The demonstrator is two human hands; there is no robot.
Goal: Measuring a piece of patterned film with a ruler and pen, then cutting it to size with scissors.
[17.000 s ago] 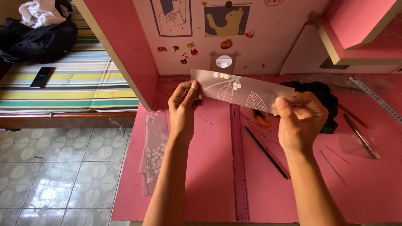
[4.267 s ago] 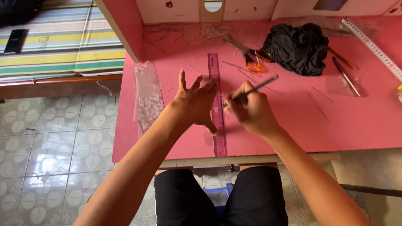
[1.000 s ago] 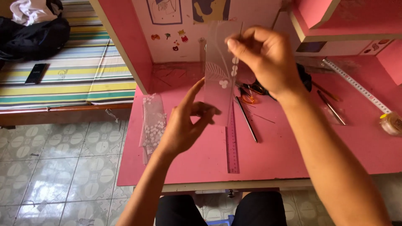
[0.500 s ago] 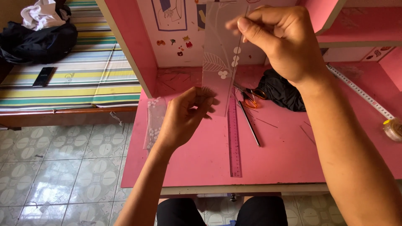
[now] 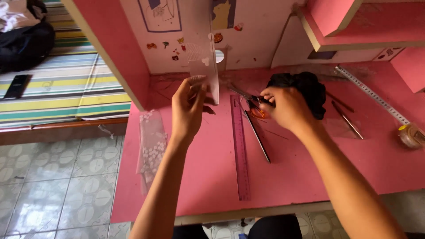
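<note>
1. Above the pink surface [image 5: 199,168], left hand [image 5: 188,108] holds a clear plastic strip [image 5: 201,57] upright, fingers pinched on its lower end; strip has white leaf and dot print, rises toward 12 o'clock in front of the stickered back wall.
2. Right hand [image 5: 287,108] is down at 2 o'clock from the left hand, fingers closed on the scissors [image 5: 252,104], orange handles just under the hand, blades pointing to 10 o'clock.
3. Black cloth [image 5: 305,86] bunched right behind the right hand, touching it.
4. Pink ruler [image 5: 240,150] lies flat between the hands, running 12 to 6 o'clock; a dark pencil-like stick [image 5: 259,137] lies just beside it, slanted.
5. Clear bag with white dots [image 5: 151,148] at the surface's 9 o'clock edge, partly hanging off.
6. Tape measure [image 5: 409,132] at 3 o'clock, blade stretched toward 11 o'clock.
7. Striped bed [image 5: 57,88] and tiled floor [image 5: 53,177] at left.
</note>
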